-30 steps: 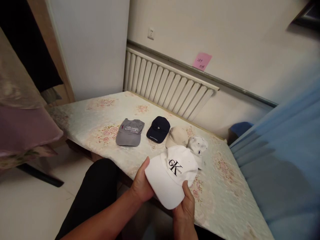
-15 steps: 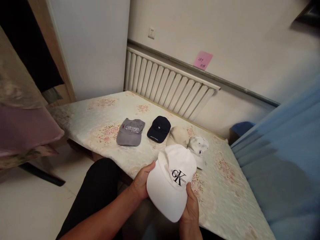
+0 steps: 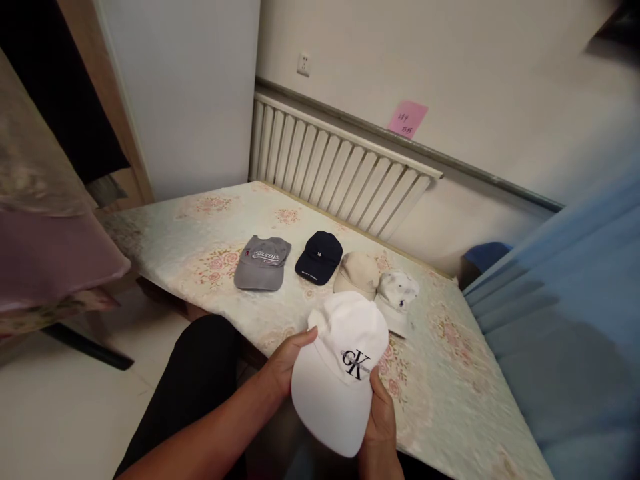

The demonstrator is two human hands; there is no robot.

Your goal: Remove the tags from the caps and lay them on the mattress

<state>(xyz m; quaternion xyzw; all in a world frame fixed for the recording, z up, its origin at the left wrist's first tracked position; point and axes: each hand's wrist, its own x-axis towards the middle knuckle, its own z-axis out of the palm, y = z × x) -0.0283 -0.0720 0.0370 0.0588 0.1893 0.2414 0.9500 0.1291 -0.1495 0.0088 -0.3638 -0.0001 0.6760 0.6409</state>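
Note:
A white baseball cap (image 3: 345,370) with black "CK" lettering is held above the near edge of the bed-like surface, its brim tilted down toward me. My left hand (image 3: 290,360) grips its left side, thumb on top near where brim and crown meet. On the right side my right hand (image 3: 381,410) grips it, with most fingers hidden underneath. Behind it a grey cap (image 3: 263,263), a navy cap (image 3: 319,258), a beige cap (image 3: 356,273) and a white cap with a small dark logo (image 3: 399,297) lie in a row. The held cap partly covers the beige one.
The caps lie on a flowered cover (image 3: 200,233). A white radiator (image 3: 330,160) lines the wall behind, below a pink note (image 3: 407,119). A blue curtain (image 3: 565,300) hangs at right; clothes (image 3: 55,253) hang at left. My dark-clad knee (image 3: 200,360) is at lower left.
The held white cap has moved slightly down and left, its brim dipping lower. Both hands keep their grip. The row of caps has not moved on the cover.

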